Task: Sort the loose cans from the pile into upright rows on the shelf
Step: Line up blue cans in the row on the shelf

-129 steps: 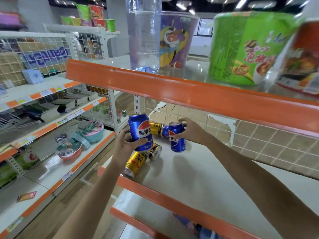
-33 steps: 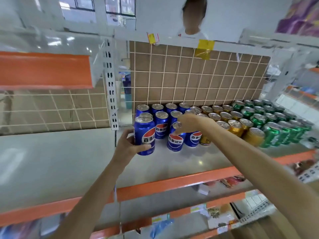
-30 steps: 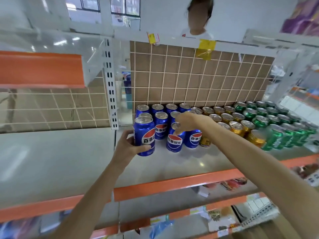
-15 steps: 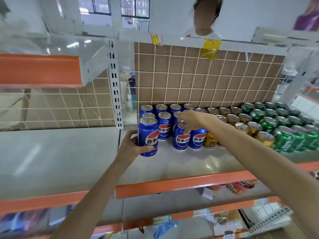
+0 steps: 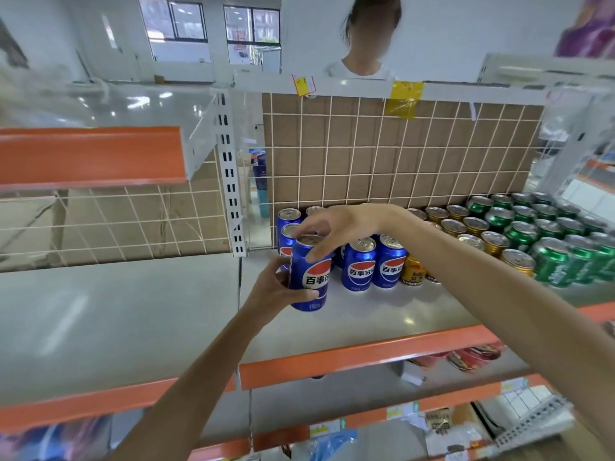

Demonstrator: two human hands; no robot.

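both hands are meeting on one blue can (image 5: 310,274) at the front left of the white shelf (image 5: 372,324). left hand (image 5: 278,287) is gripping this can from the left side, thumb lying across its lower front and fingers wrapping behind it. right hand (image 5: 336,227) is reaching over from the right with fingers spread and relaxed, one fingertip touching the can's upper right side near the silver rim; it is holding nothing. the can is standing upright, its base looking to be on the shelf just ahead of the rows.

just beside it to the right, two more blue cans (image 5: 372,266) are standing upright at the front of their rows, with further blue cans (image 5: 289,218) lining up behind toward the back. right of the blue ones, gold cans (image 5: 472,227) are standing in rows, and beyond those, green cans (image 5: 549,257) are filling the right end of the shelf.

an orange shelf edge (image 5: 366,356) is running along the front below the arms. behind the cans, a white wire grid (image 5: 399,151) is standing against a brown backing. farther back, a person in a white top (image 5: 361,66) is standing on the other side of the shelving.
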